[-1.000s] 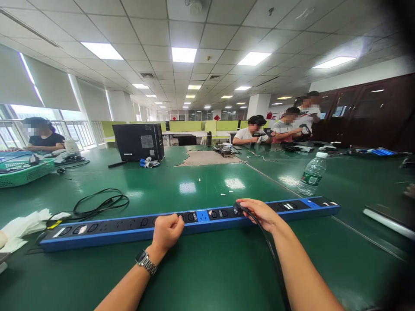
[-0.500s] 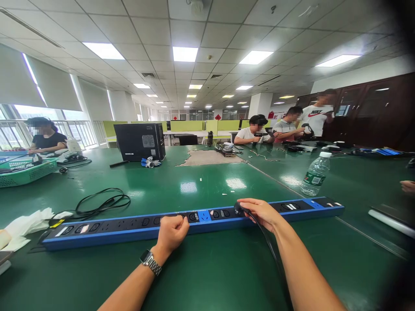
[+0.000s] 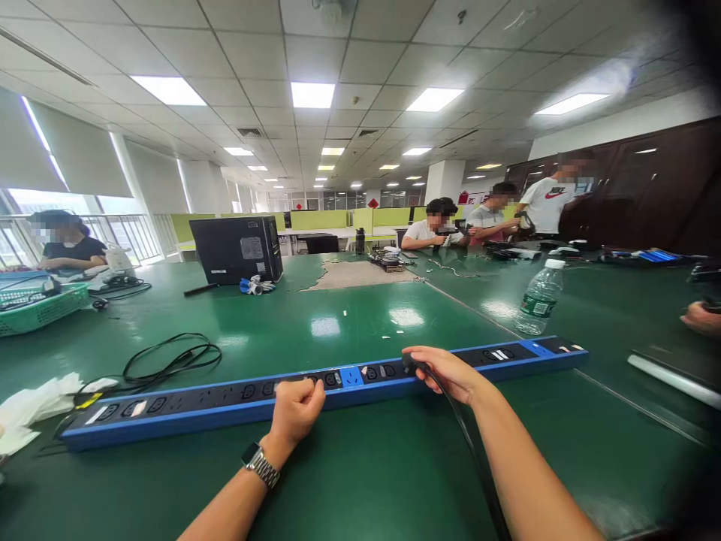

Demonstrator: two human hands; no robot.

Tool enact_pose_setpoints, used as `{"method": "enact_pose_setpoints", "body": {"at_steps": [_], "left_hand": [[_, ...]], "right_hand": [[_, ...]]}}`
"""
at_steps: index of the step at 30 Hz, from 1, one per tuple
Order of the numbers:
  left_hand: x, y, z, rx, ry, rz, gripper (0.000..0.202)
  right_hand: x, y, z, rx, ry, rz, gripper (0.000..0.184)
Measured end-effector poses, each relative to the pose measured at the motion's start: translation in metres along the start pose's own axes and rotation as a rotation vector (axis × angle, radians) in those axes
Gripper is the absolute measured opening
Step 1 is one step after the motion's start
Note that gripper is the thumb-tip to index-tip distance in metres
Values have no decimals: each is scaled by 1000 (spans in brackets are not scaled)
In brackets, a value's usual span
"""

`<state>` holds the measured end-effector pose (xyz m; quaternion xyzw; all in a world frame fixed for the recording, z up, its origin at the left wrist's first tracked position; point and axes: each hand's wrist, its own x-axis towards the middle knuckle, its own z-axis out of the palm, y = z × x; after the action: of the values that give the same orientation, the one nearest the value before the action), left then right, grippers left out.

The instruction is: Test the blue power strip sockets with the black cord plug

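Note:
A long blue-and-black power strip (image 3: 352, 378) with a row of sockets lies across the green table. My right hand (image 3: 444, 370) pinches a black plug (image 3: 409, 364) at the strip's top, right of the blue socket section. Whether the plug's pins sit in a socket cannot be made out. From the plug, a thick black cable (image 3: 472, 445) hangs down toward me. My left hand (image 3: 297, 412), a metal-banded watch (image 3: 260, 463) on its wrist, is closed in a fist against the strip's near edge; its inner fingers are hidden.
Beyond the strip stands a water bottle (image 3: 539, 297) on the right. A coiled black cord (image 3: 174, 359) and white tissue (image 3: 39, 402) lie left. Farther back are a black computer case (image 3: 233, 249) and a green basket (image 3: 50, 306). Several people sit or stand around the table.
The view has shifted slightly, so the scene sits a little farther left. Both hands keep their places on the strip, the right still holding the plug.

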<state>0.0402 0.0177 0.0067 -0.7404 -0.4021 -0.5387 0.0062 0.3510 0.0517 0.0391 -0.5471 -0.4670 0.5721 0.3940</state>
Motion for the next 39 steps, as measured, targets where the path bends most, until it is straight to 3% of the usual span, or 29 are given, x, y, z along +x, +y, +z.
{"method": "enact_pose_setpoints", "body": {"at_steps": [19,23,26,29,33,39], "left_hand": [[0,-6,2,19,45,69,49],[1,-5,1,19,50,55,49],[0,-4,1,15,48,48,49],[0,-2,2,4,36,49,49],[1,0,2,-2,28,54,48],[1,2,1,-8,11,48,47]], "right_hand": [[5,4,-3,75,-40,-20,31],[-3,-3,-3,120,-15,-39,31],[-12,-11,0,212,-65,-110,36],[-16,-16,13,321,-148,-177,41],[-12,-16,46,381,-238,-202,44],[-9,-8,100,283,-165,-144,36]]}}
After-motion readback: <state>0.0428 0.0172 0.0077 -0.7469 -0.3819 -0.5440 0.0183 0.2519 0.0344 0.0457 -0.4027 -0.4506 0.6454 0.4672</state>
